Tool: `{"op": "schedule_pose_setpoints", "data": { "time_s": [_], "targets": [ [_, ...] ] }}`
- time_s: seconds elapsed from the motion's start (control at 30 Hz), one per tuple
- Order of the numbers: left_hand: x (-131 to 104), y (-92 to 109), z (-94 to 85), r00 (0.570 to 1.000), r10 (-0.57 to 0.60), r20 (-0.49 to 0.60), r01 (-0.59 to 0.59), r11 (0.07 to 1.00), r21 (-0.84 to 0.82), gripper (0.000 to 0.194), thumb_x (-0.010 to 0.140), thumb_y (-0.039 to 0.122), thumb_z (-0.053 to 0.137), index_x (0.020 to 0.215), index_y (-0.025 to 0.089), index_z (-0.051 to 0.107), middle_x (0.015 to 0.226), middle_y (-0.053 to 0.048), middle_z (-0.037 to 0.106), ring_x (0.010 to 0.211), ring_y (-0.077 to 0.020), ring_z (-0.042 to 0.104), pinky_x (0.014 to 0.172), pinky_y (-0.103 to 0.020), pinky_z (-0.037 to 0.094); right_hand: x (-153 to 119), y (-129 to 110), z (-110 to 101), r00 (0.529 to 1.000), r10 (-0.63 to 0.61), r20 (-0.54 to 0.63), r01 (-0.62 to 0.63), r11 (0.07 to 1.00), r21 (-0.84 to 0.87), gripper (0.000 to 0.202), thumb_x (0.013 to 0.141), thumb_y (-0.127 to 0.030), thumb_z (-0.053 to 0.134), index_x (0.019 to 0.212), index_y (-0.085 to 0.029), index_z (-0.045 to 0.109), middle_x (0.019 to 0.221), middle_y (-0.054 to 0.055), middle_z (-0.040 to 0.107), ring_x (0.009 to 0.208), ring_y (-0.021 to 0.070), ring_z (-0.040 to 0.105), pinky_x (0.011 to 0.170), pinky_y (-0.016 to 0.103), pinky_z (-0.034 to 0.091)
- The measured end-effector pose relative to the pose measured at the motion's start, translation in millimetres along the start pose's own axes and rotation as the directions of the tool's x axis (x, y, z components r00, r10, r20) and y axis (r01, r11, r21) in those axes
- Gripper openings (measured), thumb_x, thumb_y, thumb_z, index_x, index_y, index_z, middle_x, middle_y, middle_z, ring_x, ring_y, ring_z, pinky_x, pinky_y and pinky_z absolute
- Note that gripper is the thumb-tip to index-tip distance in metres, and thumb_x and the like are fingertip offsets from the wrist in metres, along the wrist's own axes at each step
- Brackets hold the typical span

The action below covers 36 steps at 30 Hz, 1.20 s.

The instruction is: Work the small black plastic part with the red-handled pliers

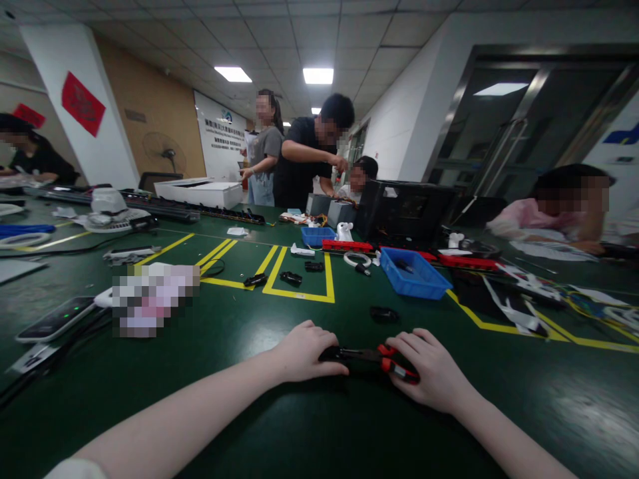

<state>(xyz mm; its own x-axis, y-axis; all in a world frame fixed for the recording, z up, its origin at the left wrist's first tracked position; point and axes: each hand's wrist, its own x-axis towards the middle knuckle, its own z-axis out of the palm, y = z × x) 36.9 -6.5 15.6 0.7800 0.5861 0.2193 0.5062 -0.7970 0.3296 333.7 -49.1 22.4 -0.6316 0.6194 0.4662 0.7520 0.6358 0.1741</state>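
My right hand is closed around the red and black handles of a pair of pliers, whose dark jaws point left. My left hand is closed on a small black part at the tip of those jaws. Fingers cover much of that part, so its exact kind does not show. Just beyond my hands a similar black piece lies on the green table. Farther off, other small black pieces lie by the yellow tape lines.
A blue tray stands ahead to the right, with a smaller blue tray behind it. A black computer case is at the back. A power bank-like device and cables lie left. Several people are around the table.
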Motion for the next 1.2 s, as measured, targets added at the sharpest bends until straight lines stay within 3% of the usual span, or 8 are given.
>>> {"op": "schedule_pose_setpoints", "data": {
  "time_s": [1.2],
  "targets": [
    [-1.3, 4.7, -9.5, 0.998, -0.005, 0.056, 0.008, 0.999, -0.049, 0.039, 0.094, 0.056, 0.055, 0.102, 0.02, 0.063, 0.097, -0.002, 0.071, 0.087, -0.0192, 0.066, 0.084, -0.034, 0.043, -0.3, 0.1, 1.4, 1.0, 0.0, 0.003, 0.0, 1.0, -0.002, 0.035, 0.077, -0.033, 0.064, 0.109, -0.019, 0.064, 0.099, 0.008, 0.072, 0.087, 0.0223, 0.067, 0.089, 0.043, 0.044]
  ]
}}
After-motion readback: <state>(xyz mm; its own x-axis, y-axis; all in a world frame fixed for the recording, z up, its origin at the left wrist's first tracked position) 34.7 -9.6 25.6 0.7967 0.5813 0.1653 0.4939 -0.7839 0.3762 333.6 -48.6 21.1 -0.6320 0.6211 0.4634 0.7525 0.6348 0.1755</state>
